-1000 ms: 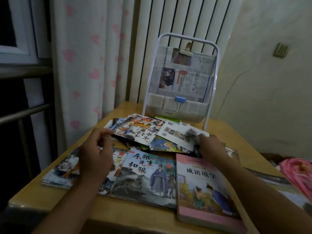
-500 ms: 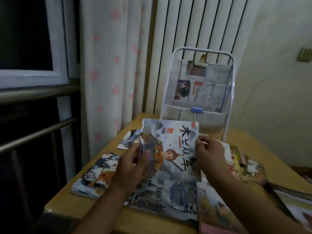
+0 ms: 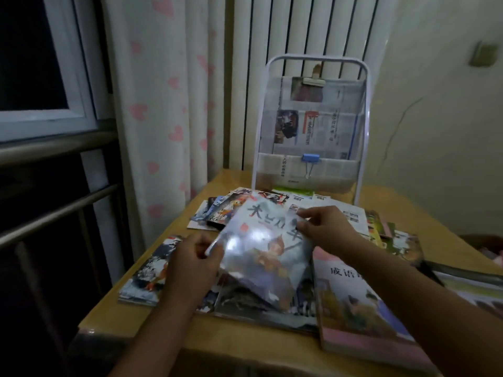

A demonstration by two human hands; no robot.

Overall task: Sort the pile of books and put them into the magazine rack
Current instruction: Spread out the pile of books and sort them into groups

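Glossy and blurred by a patch of glare, a thin picture book (image 3: 265, 251) sits tilted in the middle of the frame, raised above the other books and held between both hands. From the lower left the left hand (image 3: 190, 263) reaches in, its thumb and curled fingers pinching the book's left edge. Entering from the lower right, the right hand (image 3: 325, 229) pinches the book's upper right edge between fingertips and thumb, knuckles bent. Both forearms angle inward from the bottom corners of the frame.

Under the held book lies a spread of books (image 3: 245, 210) on the wooden table (image 3: 408, 213): a fan of overlapping ones toward the far side, a dark illustrated one (image 3: 147, 270) at the left near the table's left edge, and a pink-edged book (image 3: 362, 308) at the lower right that reaches the near edge. More books (image 3: 392, 238) lie right of the right hand, and another stack (image 3: 473, 284) runs off the right edge of the frame.

At the table's far edge, upper centre, stands the magazine rack (image 3: 311, 126), a white tube frame with newspaper lining its pockets, a blue binder clip (image 3: 310, 159) on the lower pocket and a pale clip (image 3: 314, 81) at the top. Bare tabletop shows right of the rack and along the near left corner. A heart-print curtain (image 3: 163, 104) hangs close to the table's left side, with a window frame (image 3: 68, 77) and metal rails (image 3: 54, 210) further left.
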